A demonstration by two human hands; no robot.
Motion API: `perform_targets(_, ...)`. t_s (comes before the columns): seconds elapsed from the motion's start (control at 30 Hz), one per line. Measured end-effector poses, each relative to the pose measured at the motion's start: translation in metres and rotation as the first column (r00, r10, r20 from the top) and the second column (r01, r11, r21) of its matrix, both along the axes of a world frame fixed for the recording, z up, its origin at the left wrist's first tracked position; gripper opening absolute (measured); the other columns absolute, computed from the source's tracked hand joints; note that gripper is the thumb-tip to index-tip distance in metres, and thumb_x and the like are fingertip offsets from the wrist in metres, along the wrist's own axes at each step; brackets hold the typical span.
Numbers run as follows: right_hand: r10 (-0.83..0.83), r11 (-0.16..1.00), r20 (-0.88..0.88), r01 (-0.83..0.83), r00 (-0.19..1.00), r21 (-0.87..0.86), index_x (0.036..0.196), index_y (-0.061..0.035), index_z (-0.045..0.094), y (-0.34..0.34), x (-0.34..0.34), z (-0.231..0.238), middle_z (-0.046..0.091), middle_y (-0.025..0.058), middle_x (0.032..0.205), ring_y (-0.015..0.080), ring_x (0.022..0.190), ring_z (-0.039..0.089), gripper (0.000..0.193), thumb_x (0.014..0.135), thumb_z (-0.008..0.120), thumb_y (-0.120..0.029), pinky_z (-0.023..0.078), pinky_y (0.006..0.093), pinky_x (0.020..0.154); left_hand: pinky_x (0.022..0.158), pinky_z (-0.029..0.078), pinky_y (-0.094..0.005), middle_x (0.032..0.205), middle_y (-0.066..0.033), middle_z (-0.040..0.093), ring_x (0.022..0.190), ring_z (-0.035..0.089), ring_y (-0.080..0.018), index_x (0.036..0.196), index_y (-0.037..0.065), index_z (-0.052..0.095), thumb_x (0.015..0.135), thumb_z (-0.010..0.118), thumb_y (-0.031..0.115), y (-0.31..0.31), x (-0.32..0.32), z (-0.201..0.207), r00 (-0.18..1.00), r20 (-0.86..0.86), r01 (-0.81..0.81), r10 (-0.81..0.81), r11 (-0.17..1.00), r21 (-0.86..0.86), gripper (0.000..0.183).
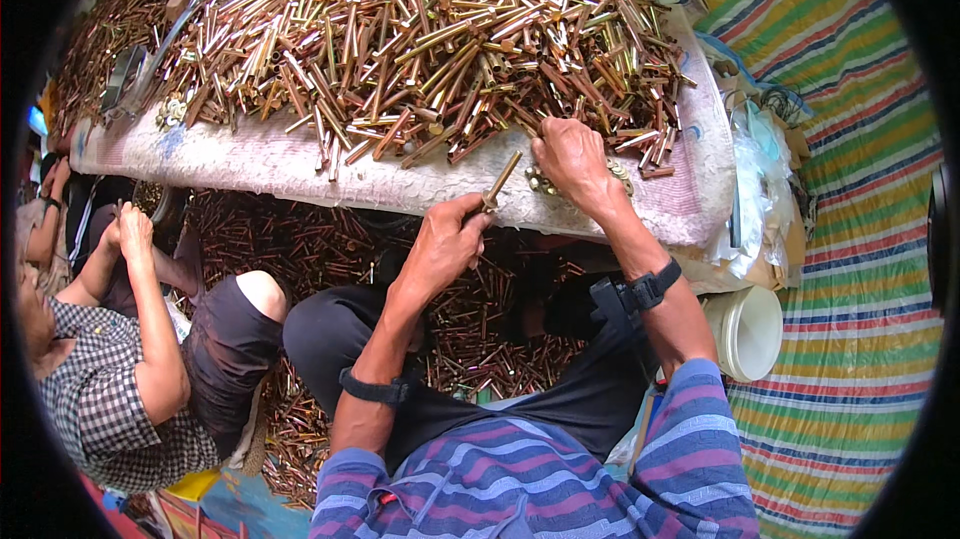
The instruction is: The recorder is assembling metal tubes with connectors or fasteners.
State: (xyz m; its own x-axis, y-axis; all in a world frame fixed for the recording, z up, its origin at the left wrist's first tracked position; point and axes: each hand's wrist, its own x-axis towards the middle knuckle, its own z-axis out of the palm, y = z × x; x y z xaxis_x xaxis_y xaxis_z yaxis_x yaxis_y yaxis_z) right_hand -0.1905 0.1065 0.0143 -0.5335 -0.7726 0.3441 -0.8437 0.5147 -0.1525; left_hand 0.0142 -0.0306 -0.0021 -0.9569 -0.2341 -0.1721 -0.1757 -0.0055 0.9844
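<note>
My left hand [447, 245] is closed around the lower end of a slim brass-coloured metal tube [507, 175], which slants up and to the right. A small pale ring-like piece [490, 203] sits at the tube's base by my fingertips. Farther right, my right hand [574, 161] rests at the front edge of a big heap of similar metal tubes [430, 39], its fingers curled and pressed together. Whatever those fingers hold, if anything, is hidden. Small brass-coloured rounded pieces [541, 183] lie on the cloth beside it.
A pale, worn cloth [270, 167] covers the table under the heap. More tubes [280, 239] lie below on the floor. To the left another person's hands [130, 231] are raised together. Plastic bags [748, 189] and a white bucket [722, 327] stand right, near a striped sheet [850, 279].
</note>
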Motion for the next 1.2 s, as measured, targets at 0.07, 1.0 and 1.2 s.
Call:
perform_targets(0.07, 0.004, 1.0, 0.003, -0.004, 1.0, -0.015, 0.076, -0.001, 0.051, 0.003, -0.004, -0.001, 0.06, 0.0217, 0.072, 0.045, 0.07, 0.062, 0.021, 0.083, 0.067, -0.014, 0.05, 0.0549, 0.062, 0.049, 0.045, -0.0249, 0.066, 0.0003, 0.055, 0.053, 0.052, -0.0067, 0.103, -0.004, 0.065, 0.099, 0.053, 0.007, 0.001, 0.0, 0.005, 1.0, 0.012, 0.001, -0.002, 1.0, 0.014, 0.017)
perform_targets(1.0, 0.298, 0.823, 0.891, 0.38, 0.343, -0.422, 0.1, 0.0046, 0.064, 0.02, 0.04, 0.051, 0.072, 0.0125, 0.082, 0.0126, 0.061, 0.068, 0.018, 0.098, 0.065, -0.013, 0.054, 0.0232, 0.049, 0.046, 0.044, -0.0267, 0.06, -0.0004, 0.054, 0.049, 0.054, -0.0089, 0.104, -0.003, 0.066, 0.098, 0.054, 0.005, 0.0, 0.001, 0.002, 1.0, -0.01, 0.013, -0.014, 0.995, -0.099, 0.016)
perform_targets(1.2, 0.235, 0.918, 0.875, 0.2, 0.423, -0.342, 0.098, 0.0023, 0.066, 0.018, 0.053, 0.034, 0.071, 0.0073, 0.08, 0.0083, 0.06, 0.064, 0.018, 0.095, 0.07, -0.015, 0.051, 0.0225, 0.051, 0.047, 0.044, -0.0265, 0.061, -0.0003, 0.055, 0.049, 0.054, -0.009, 0.107, -0.003, 0.067, 0.099, 0.054, 0.005, 0.001, 0.0, 0.002, 0.999, -0.04, 0.024, -0.027, 0.995, -0.093, 0.017)
